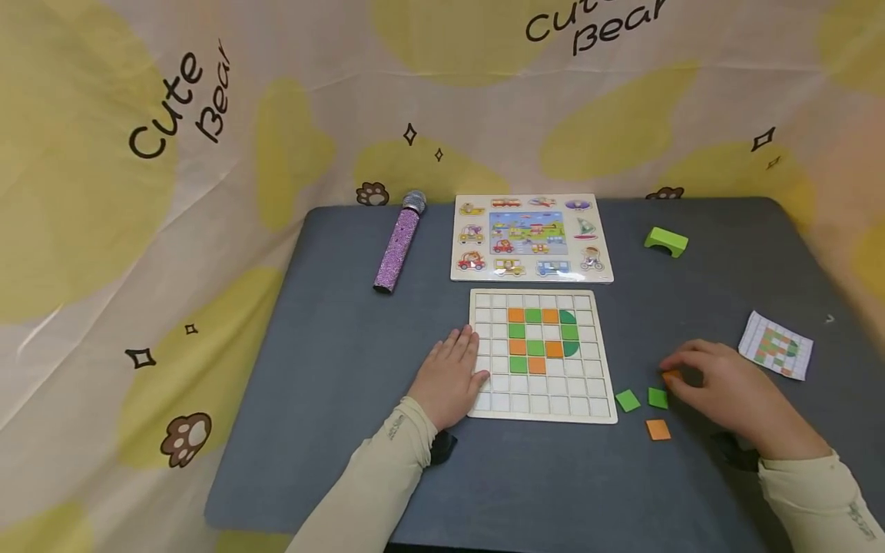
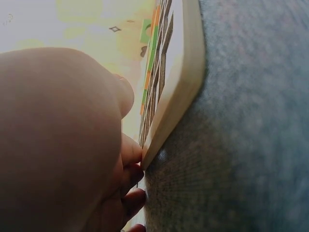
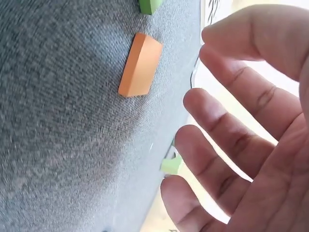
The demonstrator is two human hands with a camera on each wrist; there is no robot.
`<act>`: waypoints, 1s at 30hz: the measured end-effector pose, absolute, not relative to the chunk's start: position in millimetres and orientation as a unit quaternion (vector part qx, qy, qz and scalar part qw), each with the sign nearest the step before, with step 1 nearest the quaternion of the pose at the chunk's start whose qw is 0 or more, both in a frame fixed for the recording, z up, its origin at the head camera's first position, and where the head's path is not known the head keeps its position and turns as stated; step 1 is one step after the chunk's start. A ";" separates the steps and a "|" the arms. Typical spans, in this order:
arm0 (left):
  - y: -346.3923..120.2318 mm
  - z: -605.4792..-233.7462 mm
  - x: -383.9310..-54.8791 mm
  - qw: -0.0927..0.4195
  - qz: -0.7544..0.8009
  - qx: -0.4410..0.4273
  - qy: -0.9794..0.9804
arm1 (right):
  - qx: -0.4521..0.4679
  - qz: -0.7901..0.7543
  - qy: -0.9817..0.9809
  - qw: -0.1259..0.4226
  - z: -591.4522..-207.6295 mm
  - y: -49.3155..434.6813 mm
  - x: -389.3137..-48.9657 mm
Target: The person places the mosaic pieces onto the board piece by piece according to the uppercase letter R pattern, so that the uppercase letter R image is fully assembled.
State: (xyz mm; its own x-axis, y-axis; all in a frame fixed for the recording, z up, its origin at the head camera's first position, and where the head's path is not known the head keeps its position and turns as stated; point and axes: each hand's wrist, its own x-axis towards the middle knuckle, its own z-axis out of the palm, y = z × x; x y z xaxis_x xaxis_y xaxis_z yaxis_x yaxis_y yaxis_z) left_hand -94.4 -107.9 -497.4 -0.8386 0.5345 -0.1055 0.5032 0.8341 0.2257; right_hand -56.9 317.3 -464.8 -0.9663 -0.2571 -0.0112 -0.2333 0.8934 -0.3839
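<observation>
My left hand [image 1: 449,376] lies flat at the left edge of a white grid board [image 1: 567,395], its thumb over the rim; the left wrist view shows its fingers by the board's edge [image 2: 186,58]. Orange and green tiles on the board form a P-like shape. Over the table right of the board, my right hand [image 1: 722,388] hovers with bent fingers, thumb and index close together around an orange tile [image 1: 671,375]. In the right wrist view that orange tile [image 3: 140,65] lies on the table, apart from the fingertips [image 3: 212,41]. Nearby lie two green tiles [image 1: 628,400] and another orange tile [image 1: 658,429].
A printed pattern card [image 1: 776,346] lies beyond the right hand. Behind the board are a vehicle picture puzzle [image 1: 528,269], a purple glittery microphone [image 1: 397,250] and a green arch block [image 1: 666,241]. A patterned cloth [image 1: 484,100] hangs behind the grey table [image 1: 332,369].
</observation>
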 end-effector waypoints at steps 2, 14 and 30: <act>-108.9 -497.5 -93.9 0.086 0.095 0.266 0.955 | -0.133 -0.191 0.972 0.036 -465.9 314.2 -58.2; -107.8 -502.4 -94.7 0.080 0.108 0.268 0.954 | -0.100 -0.182 0.970 0.127 -469.0 317.9 -54.9; -106.9 -494.7 -93.5 0.087 0.112 0.263 0.954 | -0.107 -0.159 0.975 0.114 -467.5 319.4 -56.5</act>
